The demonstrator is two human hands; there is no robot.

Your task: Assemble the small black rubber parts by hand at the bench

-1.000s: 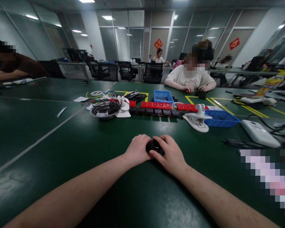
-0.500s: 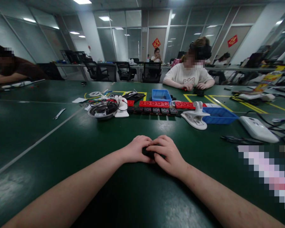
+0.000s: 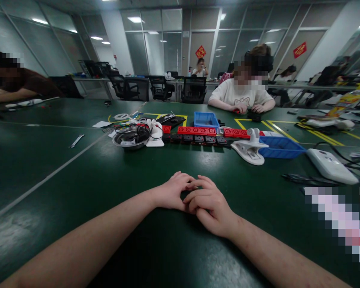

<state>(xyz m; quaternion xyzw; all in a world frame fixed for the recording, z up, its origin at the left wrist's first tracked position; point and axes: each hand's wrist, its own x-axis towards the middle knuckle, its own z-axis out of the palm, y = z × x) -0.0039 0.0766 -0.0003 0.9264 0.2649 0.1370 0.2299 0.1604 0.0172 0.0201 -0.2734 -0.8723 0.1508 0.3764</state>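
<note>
My left hand [image 3: 172, 193] and my right hand [image 3: 212, 205] meet just above the green table [image 3: 132, 240], their fingertips touching. A small dark object [image 3: 185, 195] shows as a sliver between them; its kind is hidden by my fingers. My left hand is closed around it from the left, thumb towards me. The right fingers are bent and pressed together at the left thumb and fingertips.
Beyond my hands lie red power strips [image 3: 196, 131], black power strips [image 3: 195, 139], a metal bowl of cables [image 3: 130, 145], a white clip stand [image 3: 250, 150] and blue bins [image 3: 283, 149]. A wrench [image 3: 77, 141] lies left, a white device [image 3: 331, 165] right. A co-worker [image 3: 243, 94] sits opposite.
My right hand has shifted slightly towards me and its fingers have curled more. Less of the dark object shows now. The left hand has barely moved.
</note>
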